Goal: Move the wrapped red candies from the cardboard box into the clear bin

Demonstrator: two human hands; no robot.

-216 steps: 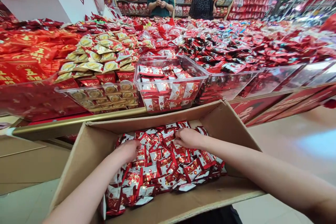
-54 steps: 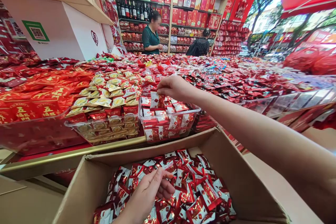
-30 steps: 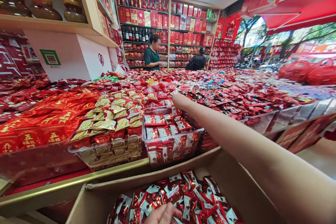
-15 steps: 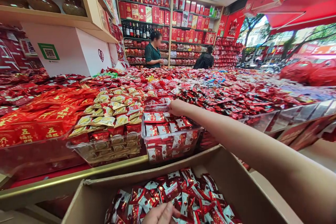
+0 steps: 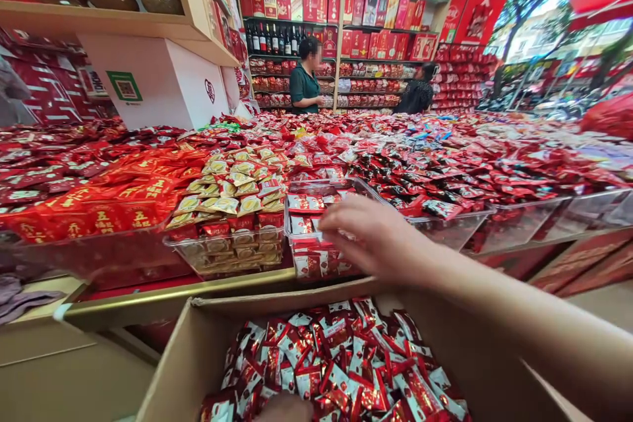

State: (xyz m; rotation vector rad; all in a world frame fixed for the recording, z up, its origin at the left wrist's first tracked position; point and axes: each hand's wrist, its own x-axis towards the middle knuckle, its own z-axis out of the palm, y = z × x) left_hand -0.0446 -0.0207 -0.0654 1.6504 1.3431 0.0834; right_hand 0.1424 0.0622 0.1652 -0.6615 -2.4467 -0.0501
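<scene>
My right hand hovers over the front of a clear plastic bin, its fingers stretched out to the left with nothing visible in them and slightly smeared by motion. Inside that bin, red-and-white wrapped candies lie in neat rows. Below, an open cardboard box holds a loose heap of similar red-and-white candy packets. My left hand shows only partly at the bottom edge, low among the packets in the box. Its fingers are blurred and cut off by the frame.
Left of the bin stands another with gold durian-printed packets, then red bags. Dark red packets fill bins on the right. A gold rail edges the counter. Two people, one in a green shirt, are behind it.
My right hand has drawn back from the bin's far side toward its front, and its fingers have loosened. My left hand has sunk lower into the box. The view has shifted leftward and down.
</scene>
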